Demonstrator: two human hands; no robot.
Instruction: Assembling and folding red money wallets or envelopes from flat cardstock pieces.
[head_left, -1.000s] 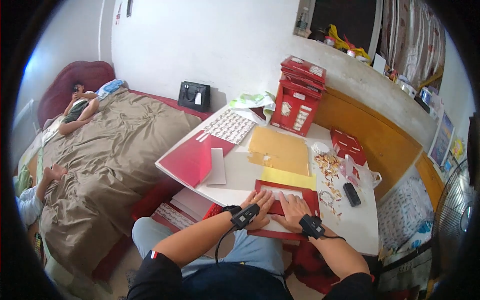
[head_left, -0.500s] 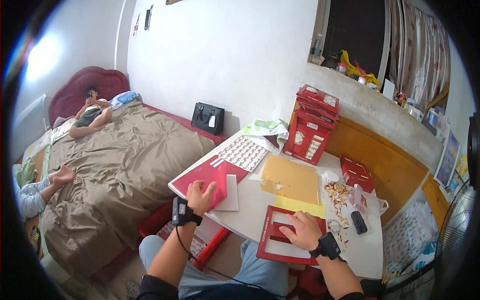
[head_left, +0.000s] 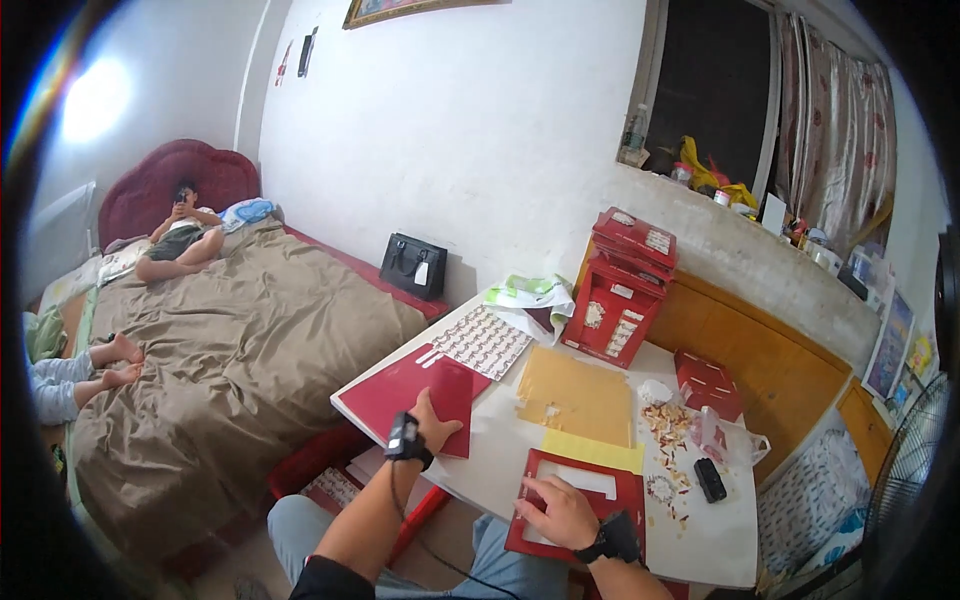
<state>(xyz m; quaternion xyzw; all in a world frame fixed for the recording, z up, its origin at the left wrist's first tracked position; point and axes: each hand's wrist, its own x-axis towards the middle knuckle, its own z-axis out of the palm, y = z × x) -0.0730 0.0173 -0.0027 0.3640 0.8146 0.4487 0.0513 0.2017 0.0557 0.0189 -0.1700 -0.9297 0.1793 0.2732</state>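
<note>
My left hand (head_left: pixel 432 425) rests with its fingers apart on the near right part of a dark red card sheet (head_left: pixel 408 385), which lies flat at the table's left corner. Beside that sheet is a white sheet with rows of small dark figures (head_left: pixel 482 340). At the near edge, my right hand (head_left: pixel 562 512) lies with loosely spread fingers over a red card panel with cut-out windows (head_left: pixel 628 492). Part of the panel sticks out over my lap. Behind it are a yellow sheet (head_left: pixel 603 453) and a tan board with tape on it (head_left: pixel 572 392).
Stacked red boxes (head_left: pixel 618 300) stand at the back of the white table (head_left: pixel 500 420). Colourful scraps (head_left: pixel 668 428), a clear plastic bag (head_left: pixel 722 438) and a black object (head_left: pixel 710 480) lie at right. Two people are on the bed (head_left: pixel 250 330); a fan (head_left: pixel 915 450) stands far right.
My left hand has pressed the raised red sheet down flat; the white sheet beneath is now covered. My right hand stays on the windowed panel, its fingers shifted slightly left and nearer.
</note>
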